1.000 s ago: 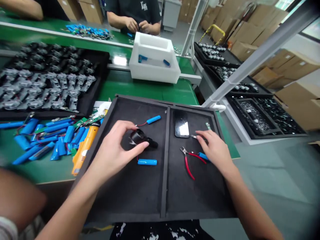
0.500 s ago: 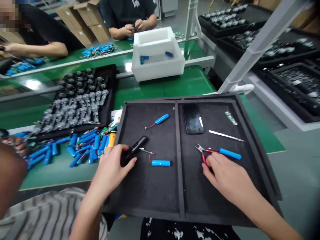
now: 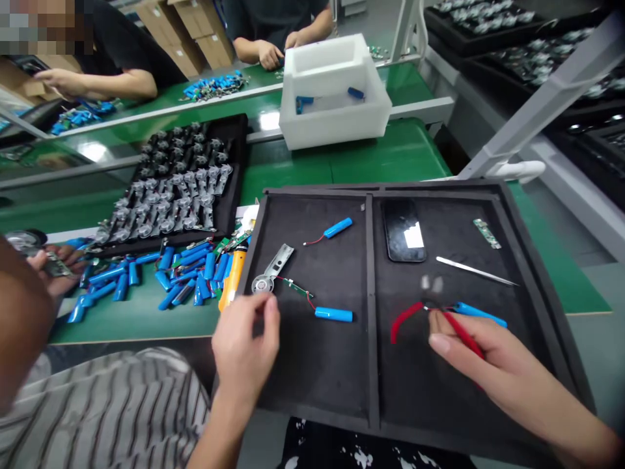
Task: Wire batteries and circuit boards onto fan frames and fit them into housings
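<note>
A black tray (image 3: 317,384) sits on a green bench (image 3: 390,156), with cartons (image 3: 209,45) behind. The right hand (image 3: 493,365) grips red cutters (image 3: 405,316), blurred, in the tray's right compartment. The left hand (image 3: 244,345), fingers pinched, hovers at the tray's left edge just below a metal part (image 3: 273,267). Whether it holds anything is unclear.

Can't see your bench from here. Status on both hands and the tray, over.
Left hand hovers by metal bracket, grip unclear. Right hand grips red cutters. Wired battery beside bracket; tweezers lie beyond cutters.
</note>
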### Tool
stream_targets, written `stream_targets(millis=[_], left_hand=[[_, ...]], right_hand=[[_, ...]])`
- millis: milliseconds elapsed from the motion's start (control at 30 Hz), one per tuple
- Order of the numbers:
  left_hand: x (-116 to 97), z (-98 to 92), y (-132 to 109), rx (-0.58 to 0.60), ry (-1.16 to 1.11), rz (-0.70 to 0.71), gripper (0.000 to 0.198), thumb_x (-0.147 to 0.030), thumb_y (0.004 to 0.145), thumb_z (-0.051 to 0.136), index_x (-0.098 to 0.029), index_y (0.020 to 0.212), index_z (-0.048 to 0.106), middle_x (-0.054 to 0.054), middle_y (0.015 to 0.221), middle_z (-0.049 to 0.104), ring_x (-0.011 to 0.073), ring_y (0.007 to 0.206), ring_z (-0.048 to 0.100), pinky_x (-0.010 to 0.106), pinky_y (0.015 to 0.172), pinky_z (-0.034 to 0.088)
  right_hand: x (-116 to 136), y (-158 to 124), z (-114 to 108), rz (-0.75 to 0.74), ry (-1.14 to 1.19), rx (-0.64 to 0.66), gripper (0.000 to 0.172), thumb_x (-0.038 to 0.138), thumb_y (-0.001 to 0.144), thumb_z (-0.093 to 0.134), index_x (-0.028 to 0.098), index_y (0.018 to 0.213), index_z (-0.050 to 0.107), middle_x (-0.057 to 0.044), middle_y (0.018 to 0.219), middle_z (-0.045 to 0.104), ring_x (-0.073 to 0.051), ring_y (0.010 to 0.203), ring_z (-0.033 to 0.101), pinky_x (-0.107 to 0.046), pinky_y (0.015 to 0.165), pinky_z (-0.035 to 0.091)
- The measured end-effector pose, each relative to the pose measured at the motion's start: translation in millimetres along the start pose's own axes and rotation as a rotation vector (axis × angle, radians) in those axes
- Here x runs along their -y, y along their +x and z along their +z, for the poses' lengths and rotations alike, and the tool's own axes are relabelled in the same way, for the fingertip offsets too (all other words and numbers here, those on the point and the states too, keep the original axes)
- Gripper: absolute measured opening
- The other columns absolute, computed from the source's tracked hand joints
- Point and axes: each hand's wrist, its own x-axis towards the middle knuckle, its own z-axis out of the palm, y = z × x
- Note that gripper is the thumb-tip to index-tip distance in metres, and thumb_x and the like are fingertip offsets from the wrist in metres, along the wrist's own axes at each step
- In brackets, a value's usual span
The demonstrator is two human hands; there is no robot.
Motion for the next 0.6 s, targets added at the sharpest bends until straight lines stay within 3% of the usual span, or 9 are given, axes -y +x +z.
stream_targets(millis=[67, 133, 200, 267, 300, 367, 500, 600], left_hand=[[-12, 5.3, -9, 0.165, -0.048, -0.063, 0.019, -0.036, 0.103, 0.054, -0.023, 0.095, 0.066, 0.004, 0.081, 0.067, 0.0220, 0.074, 0.062, 0.035, 0.074, 0.044], [-22, 14.0, -6, 0.247, -0.033, -0.149, 0.028, -0.046, 0.102, 0.055, -0.023, 0.092, 0.067, 0.005, 0.083, 0.069, 0.0236, 0.077, 0.064, 0.035, 0.070, 0.041], [-27, 22.2, 4, 0.251, -0.020, -0.261, 0.036, -0.056, 0.098, 0.057, -0.022, 0.089, 0.066, 0.006, 0.083, 0.070, 0.0258, 0.076, 0.064, 0.034, 0.065, 0.036], [-28, 26.2, 15, 0.241, -0.048, -0.358, 0.039, -0.060, 0.093, 0.060, -0.023, 0.085, 0.064, 0.006, 0.078, 0.069, 0.0262, 0.070, 0.063, 0.032, 0.061, 0.029], [-27, 26.5, 19, 0.235, -0.075, -0.386, 0.037, -0.058, 0.092, 0.062, -0.023, 0.083, 0.063, 0.006, 0.077, 0.068, 0.0258, 0.067, 0.062, 0.032, 0.060, 0.028], [-24, 25.2, 21, 0.213, -0.147, -0.403, 0.026, -0.047, 0.091, 0.065, -0.023, 0.082, 0.063, 0.006, 0.077, 0.069, 0.0248, 0.068, 0.062, 0.032, 0.060, 0.029], [-17, 23.9, 13, 0.179, -0.390, -0.407, 0.008, -0.028, 0.091, 0.060, -0.022, 0.091, 0.066, 0.004, 0.081, 0.071, 0.0208, 0.072, 0.067, 0.032, 0.069, 0.045], [-15, 26.3, 9, 0.209, -0.651, -0.400, 0.015, -0.029, 0.097, 0.053, -0.020, 0.103, 0.062, 0.005, 0.092, 0.075, 0.0182, 0.081, 0.072, 0.030, 0.078, 0.055]], right_hand=[[23, 21, 7, -0.048, 0.140, 0.074, 0.049, 0.047, 0.108, 0.044, 0.024, 0.067, 0.059, -0.002, 0.065, 0.061, -0.019, 0.062, 0.060, -0.034, 0.062, 0.050], [48, 54, 22, -0.115, 0.206, 0.122, 0.051, 0.049, 0.109, 0.042, 0.023, 0.077, 0.071, -0.003, 0.075, 0.070, -0.019, 0.071, 0.067, -0.033, 0.068, 0.054], [68, 93, 42, -0.176, 0.274, 0.201, 0.044, 0.050, 0.109, 0.044, 0.023, 0.092, 0.075, -0.004, 0.093, 0.076, -0.019, 0.085, 0.072, -0.029, 0.069, 0.057], [82, 130, 65, -0.221, 0.287, 0.258, 0.038, 0.051, 0.108, 0.047, 0.025, 0.122, 0.070, -0.003, 0.105, 0.076, -0.016, 0.074, 0.071, -0.025, 0.056, 0.051], [87, 146, 75, -0.255, 0.271, 0.259, 0.040, 0.052, 0.109, 0.044, 0.024, 0.129, 0.066, -0.002, 0.098, 0.076, -0.014, 0.069, 0.068, -0.025, 0.056, 0.050], [92, 165, 88, -0.335, 0.182, 0.202, 0.042, 0.051, 0.109, 0.042, 0.020, 0.120, 0.069, -0.001, 0.084, 0.071, -0.015, 0.072, 0.065, -0.027, 0.067, 0.050], [88, 161, 85, -0.428, -0.139, 0.096, 0.043, 0.047, 0.108, 0.048, 0.021, 0.087, 0.075, -0.004, 0.095, 0.060, -0.020, 0.095, 0.062, -0.038, 0.096, 0.046], [81, 136, 68, -0.434, -0.098, 0.079, 0.039, 0.043, 0.107, 0.050, 0.023, 0.082, 0.071, -0.007, 0.124, 0.059, -0.026, 0.123, 0.054, -0.045, 0.114, 0.037]])
